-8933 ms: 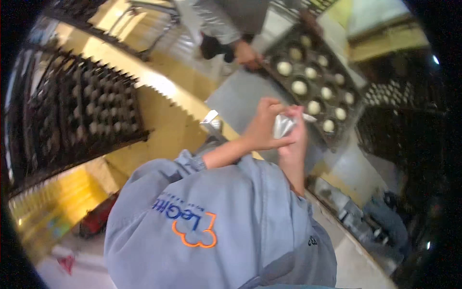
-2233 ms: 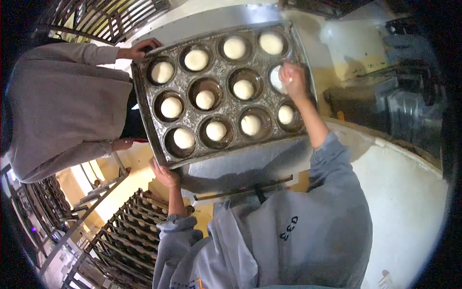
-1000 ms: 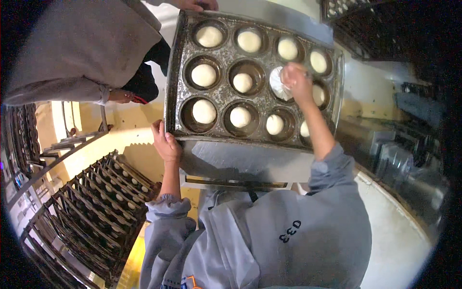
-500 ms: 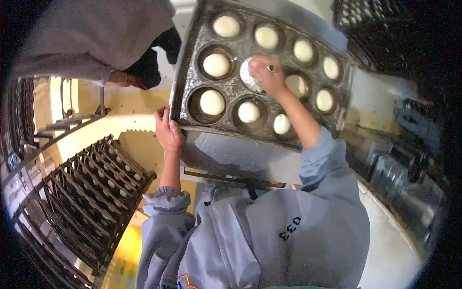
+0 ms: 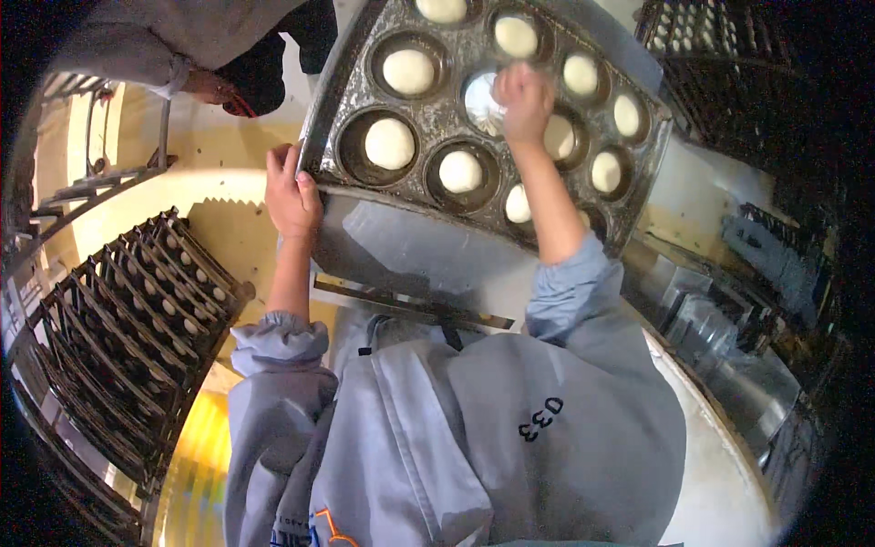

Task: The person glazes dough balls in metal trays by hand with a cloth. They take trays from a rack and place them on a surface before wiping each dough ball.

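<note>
A dark metal baking tray (image 5: 460, 44) with round wells lies tilted across the table ahead of me. Pale dough balls (image 5: 389, 143) sit singly in its wells. My left hand (image 5: 294, 196) grips the tray's near left corner, thumb toward the near side. Over the middle of the tray, my right hand (image 5: 524, 105) is closed in a fist. Against it, in a middle well, shows a round silvery disc-shaped press (image 5: 481, 102); its handle is hidden in the fist. Dough under the disc, if any, cannot be seen.
A metal table edge (image 5: 419, 242) runs before my body. At the lower left stands a rack (image 5: 137, 337) of dough-filled trays. A co-worker's sleeve and hand (image 5: 210, 88) are at the upper left. Clear plastic containers (image 5: 706, 328) stand at the right.
The tray and surroundings have shifted up and left in view. My right fist stays at the same middle well, turned so the handle end no longer shows. The left hand keeps its grip.
</note>
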Available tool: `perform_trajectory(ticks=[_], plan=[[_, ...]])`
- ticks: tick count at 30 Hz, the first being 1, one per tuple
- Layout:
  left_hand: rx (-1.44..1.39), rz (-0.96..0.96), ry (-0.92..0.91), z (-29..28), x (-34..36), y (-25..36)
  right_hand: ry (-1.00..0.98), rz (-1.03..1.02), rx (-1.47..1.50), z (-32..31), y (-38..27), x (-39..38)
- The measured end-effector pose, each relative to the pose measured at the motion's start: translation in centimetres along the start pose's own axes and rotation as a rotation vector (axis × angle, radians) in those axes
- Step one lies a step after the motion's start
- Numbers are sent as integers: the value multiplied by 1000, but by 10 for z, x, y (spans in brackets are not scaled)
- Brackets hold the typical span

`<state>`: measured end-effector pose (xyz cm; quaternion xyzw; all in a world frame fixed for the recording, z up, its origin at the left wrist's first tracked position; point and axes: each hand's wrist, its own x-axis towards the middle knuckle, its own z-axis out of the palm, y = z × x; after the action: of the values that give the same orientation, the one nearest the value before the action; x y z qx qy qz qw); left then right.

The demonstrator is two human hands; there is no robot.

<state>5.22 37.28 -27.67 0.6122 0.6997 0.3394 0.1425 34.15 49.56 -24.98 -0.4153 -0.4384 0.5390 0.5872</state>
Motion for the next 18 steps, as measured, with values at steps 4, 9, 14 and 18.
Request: perform_trajectory(ticks=[4, 9, 14, 18], plan=[[6, 26, -4, 0, -1, -2, -6, 2, 120, 2, -19, 3], [16, 7, -11, -1, -2, 1, -335, -57, 77, 12, -44, -60], [58, -8, 2, 1, -7, 1, -533, -69, -361, 3, -6, -102], [-5, 8, -15, -2, -6, -5, -513, 13, -243, 12, -33, -95]])
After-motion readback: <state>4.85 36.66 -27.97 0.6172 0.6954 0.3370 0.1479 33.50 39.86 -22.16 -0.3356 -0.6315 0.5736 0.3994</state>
